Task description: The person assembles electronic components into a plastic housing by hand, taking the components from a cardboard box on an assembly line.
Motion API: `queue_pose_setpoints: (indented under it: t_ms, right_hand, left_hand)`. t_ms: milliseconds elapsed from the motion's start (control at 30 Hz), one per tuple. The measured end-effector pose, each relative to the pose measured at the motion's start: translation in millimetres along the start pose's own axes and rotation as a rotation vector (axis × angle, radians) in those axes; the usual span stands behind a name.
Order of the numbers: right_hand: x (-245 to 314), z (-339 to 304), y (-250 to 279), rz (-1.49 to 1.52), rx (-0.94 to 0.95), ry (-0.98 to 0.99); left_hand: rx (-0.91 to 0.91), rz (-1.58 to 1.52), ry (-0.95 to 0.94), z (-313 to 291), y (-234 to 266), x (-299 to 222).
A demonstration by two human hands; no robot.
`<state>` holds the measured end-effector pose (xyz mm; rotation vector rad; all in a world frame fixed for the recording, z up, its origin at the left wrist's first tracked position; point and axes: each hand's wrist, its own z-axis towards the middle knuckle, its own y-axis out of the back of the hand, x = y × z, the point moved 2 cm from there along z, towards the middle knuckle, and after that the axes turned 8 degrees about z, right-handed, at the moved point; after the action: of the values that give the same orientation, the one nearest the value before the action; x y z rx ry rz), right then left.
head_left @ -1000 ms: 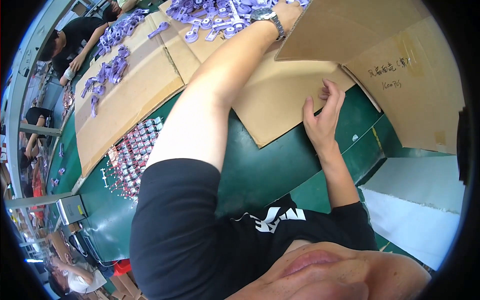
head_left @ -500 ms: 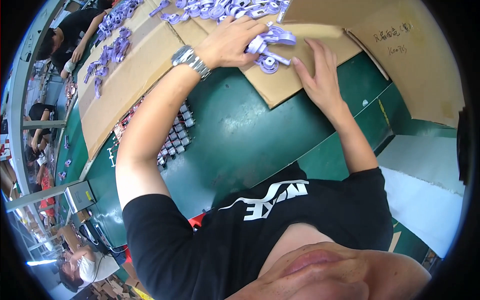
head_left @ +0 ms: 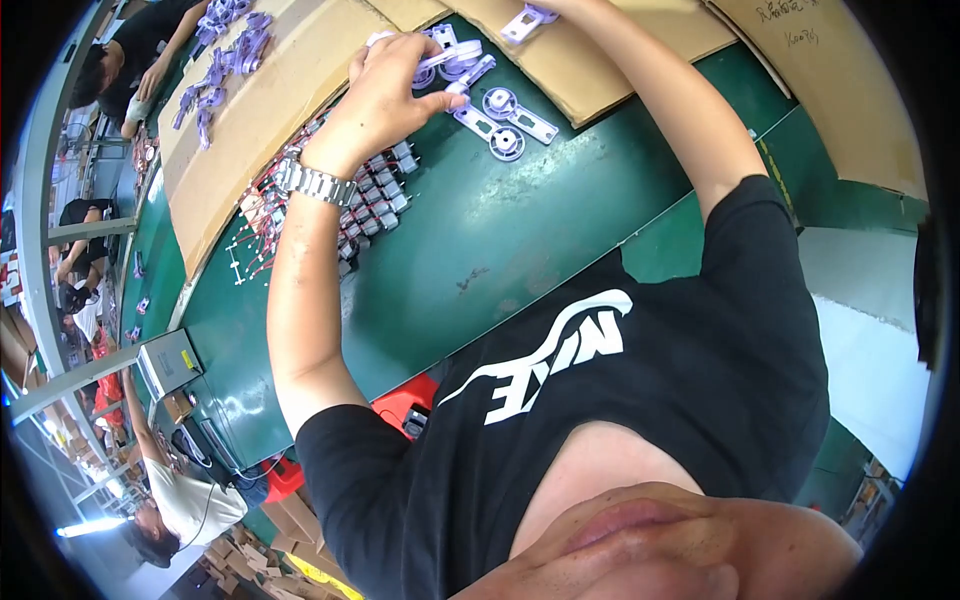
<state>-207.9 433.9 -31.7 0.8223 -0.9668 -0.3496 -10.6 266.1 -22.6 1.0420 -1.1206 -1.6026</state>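
Observation:
My left hand [head_left: 385, 100], a steel watch on its wrist, curls over a small group of purple plastic parts [head_left: 460, 58], thumb and fingers closed around some of them. Each part has a round ring end and a flat arm. Next to the thumb, more purple parts [head_left: 503, 103] lie loose on the green table [head_left: 500, 235]. My right hand [head_left: 572, 6] reaches past the top edge, its fingers mostly cut off. By it is another purple part [head_left: 527, 24] over the cardboard sheet [head_left: 580, 75]; whether that hand grips it is hidden.
Small grey motors with red wires [head_left: 375, 195] stand in rows beneath my left wrist. A cardboard sheet [head_left: 270, 90] to the left carries purple parts [head_left: 228, 65]. A cardboard box [head_left: 850, 110] stands at far right. Several people work along the left side, beside a metal frame.
My left hand has moved left with purple parts, some of which now lie on the green table. My right hand has gone up to the top edge. The view has shifted.

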Motion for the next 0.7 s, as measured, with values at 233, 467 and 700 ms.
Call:
queue_pose_setpoints:
  t_ms: [233,467,700]
  right_hand:
    - [24.6,-46.9,-12.5,0.113,0.106,0.242]
    - [49.7,-109.2,-4.8,0.436,0.018,0.364]
    - [68.9,-109.6,-7.0,0.436,0.060,0.397]
  left_hand:
    - [-0.176,0.026,0.110,-35.6,4.0,4.9]
    - [-0.099,0.119,0.084,-45.0,14.5,-10.1]
    - [-0.182,-0.262,0.355,-64.9,29.2,33.5]
